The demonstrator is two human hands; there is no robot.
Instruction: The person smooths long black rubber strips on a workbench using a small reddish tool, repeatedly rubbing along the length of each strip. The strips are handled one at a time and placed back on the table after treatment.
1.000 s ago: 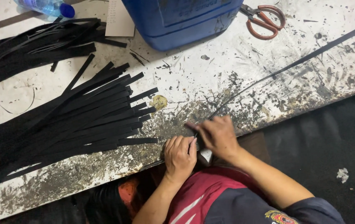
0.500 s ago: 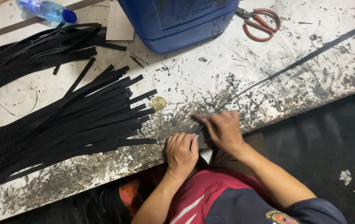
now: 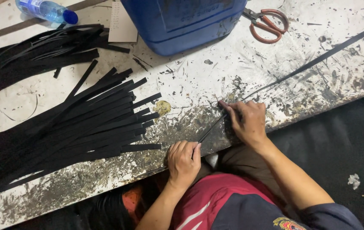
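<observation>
two hands work at the near edge of a scratched, paint-flecked white table [image 3: 241, 64], seen from above. containers first: a large blue plastic jug [image 3: 182, 23] stands at the far edge, its contents hidden, and a clear plastic bottle with a blue cap [image 3: 45, 10] lies on its side at the far left; what it holds cannot be told. the thing being handled is a long, very thin black strip [image 3: 309, 64], flat and dark like rubber or leather, running slantwise from the far right corner of the table down to the hands. the right hand [image 3: 246, 121] lies palm down with fingers pressed together, pinning the strip to the tabletop. the left hand [image 3: 184, 159] is curled into a loose fist at the table edge, pinching the strip's near end. to the left, a fanned pile of wider black strips [image 3: 80, 123] lies well apart from the hands, with a second dark bundle [image 3: 33, 53] behind it. orange-handled scissors [image 3: 267, 23] rest just beside the jug.
</observation>
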